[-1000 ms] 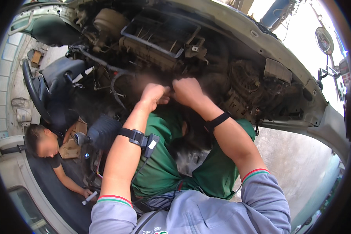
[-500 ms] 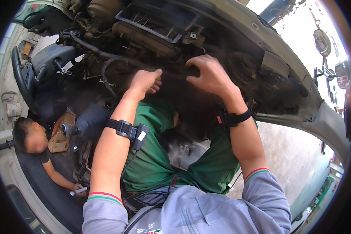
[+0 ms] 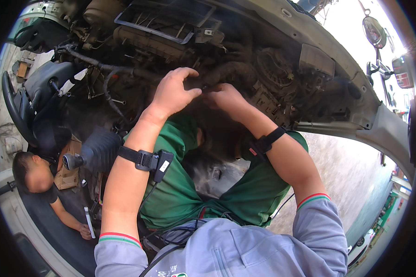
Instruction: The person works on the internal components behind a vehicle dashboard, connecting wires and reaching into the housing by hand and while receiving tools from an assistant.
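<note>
My left hand (image 3: 174,92) is raised beneath the exposed dashboard of a vehicle, its fingers curved and thumb apart around an open gap, near a dark hose (image 3: 222,74). Just to the right and slightly lower, my right hand (image 3: 224,97) has its fingers curled into dark, shadowed parts; what they grip, if anything, is hidden. Above them is a dusty housing with a rectangular frame (image 3: 150,34). A wiring harness (image 3: 90,60) runs to their left. A round blower-like part (image 3: 272,69) is at upper right.
A co-worker (image 3: 38,173) lies at the lower left, holding a white rod-like tool (image 3: 89,222). A steering wheel (image 3: 18,113) and a gear lever (image 3: 71,160) are at left. The dusty body beam (image 3: 356,83) arches across the upper right, beside a mirror (image 3: 373,32).
My left hand has risen and opened wider. My right hand went up and spread, then dropped and curled into shadow. The co-worker's white tool has turned more upright.
</note>
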A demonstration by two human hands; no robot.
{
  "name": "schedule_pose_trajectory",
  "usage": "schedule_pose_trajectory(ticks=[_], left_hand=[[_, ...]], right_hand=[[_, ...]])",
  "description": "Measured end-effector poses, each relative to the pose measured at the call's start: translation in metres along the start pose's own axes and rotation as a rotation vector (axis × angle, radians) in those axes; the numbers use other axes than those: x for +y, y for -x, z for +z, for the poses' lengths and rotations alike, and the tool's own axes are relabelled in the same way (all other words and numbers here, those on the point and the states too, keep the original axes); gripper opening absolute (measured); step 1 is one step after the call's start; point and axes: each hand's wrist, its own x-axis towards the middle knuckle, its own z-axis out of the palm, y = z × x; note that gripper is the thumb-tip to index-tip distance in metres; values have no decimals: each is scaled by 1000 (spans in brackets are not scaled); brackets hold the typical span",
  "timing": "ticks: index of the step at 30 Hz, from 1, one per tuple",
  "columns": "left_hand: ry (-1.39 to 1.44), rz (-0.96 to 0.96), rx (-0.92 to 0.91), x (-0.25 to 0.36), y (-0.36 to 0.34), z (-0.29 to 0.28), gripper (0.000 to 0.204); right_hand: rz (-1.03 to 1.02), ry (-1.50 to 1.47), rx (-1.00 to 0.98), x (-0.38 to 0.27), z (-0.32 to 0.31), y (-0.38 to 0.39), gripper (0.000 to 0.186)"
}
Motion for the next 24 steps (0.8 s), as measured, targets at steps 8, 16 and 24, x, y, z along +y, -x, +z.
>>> schedule_pose_trajectory(ticks=[8,16,24], left_hand=[[-25,-96,-150,6,-9,1,41],[-127,-109,-169,1,-12,8,46],[-230,-141,-189,2,-11,12,47]], right_hand=[[51,-338,47,-10,3,7,21],[41,-70,-34,-15,-9,9,37],[-201,-31,5,1,-4,-5,39]])
